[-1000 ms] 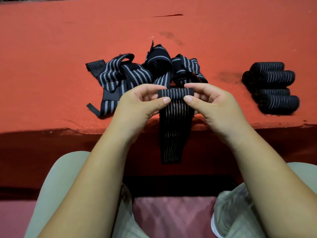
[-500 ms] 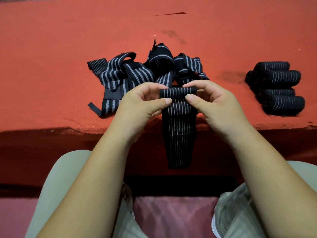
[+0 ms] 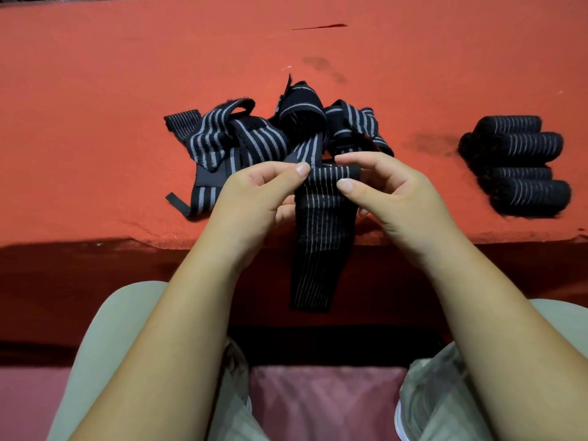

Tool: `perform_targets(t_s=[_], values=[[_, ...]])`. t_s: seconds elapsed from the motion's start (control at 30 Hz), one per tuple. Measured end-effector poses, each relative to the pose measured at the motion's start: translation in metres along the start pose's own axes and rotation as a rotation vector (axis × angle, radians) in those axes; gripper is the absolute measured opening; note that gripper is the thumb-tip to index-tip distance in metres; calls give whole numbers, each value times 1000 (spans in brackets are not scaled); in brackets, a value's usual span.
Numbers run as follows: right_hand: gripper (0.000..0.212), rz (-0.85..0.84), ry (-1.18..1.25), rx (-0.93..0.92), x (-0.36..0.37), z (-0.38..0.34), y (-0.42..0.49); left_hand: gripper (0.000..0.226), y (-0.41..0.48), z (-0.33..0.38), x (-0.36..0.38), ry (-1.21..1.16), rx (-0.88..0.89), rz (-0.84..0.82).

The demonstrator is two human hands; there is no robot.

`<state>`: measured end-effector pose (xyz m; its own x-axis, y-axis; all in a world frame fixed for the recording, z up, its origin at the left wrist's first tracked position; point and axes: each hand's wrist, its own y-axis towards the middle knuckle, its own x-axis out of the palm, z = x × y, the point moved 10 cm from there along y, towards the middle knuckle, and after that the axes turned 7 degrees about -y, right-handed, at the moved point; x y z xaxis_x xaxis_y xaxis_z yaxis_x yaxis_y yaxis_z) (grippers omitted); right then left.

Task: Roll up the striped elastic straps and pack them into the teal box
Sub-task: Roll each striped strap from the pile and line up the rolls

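Both forearms come in from the bottom of the view and meet just over the near edge of the table. The left hand [image 3: 257, 198] has thumb and forefinger pinched onto the left end of a half-rolled striped elastic strap [image 3: 321, 224], with the other fingers tucked in underneath. The right hand [image 3: 393, 198] does the mirror job on the right end: thumb tip pressed on the front of the roll, forefinger arched over the top. So both hands have a proper hold of it, nothing slack. The rolled bit sits sideways between the fingertips, and the unrolled tail hangs straight down past the table edge in front of the person's lap.

Just behind the hands there's a messy pile of loose straps [image 3: 254, 141], black with grey stripes, all flopped over each other. Well off to the right, a cluster of finished rolls [image 3: 521, 163], at least four, lie side by side and touching.

All of that is on a red felt-like cloth [image 3: 95, 106] covering the table, with a couple of dark smudges [image 3: 321, 66] and a thin dark slit [image 3: 318, 26] near the far side. Down below you can see pale greenish trousers [image 3: 105, 329] and some pink fabric [image 3: 321, 402] between the knees.
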<state>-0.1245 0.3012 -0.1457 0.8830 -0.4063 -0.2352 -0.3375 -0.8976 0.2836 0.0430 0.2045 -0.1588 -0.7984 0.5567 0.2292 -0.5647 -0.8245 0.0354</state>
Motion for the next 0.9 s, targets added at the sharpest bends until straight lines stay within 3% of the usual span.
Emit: perform_targets(t_s=[0.2,0.33,0.53,0.9], values=[[18,40,0,41,-5,3,-3,21,-1,5,0,-27,51,25],[31,63,20,67,-6,8,-4,29,-1,7,-6,-45,96,119],[45,93,-79,81,-6,13,-1,20,-4,10,-4,-14,216,218],[33,145,-112,74,-9,9,-2,18,1,7,-1,76,265,142]])
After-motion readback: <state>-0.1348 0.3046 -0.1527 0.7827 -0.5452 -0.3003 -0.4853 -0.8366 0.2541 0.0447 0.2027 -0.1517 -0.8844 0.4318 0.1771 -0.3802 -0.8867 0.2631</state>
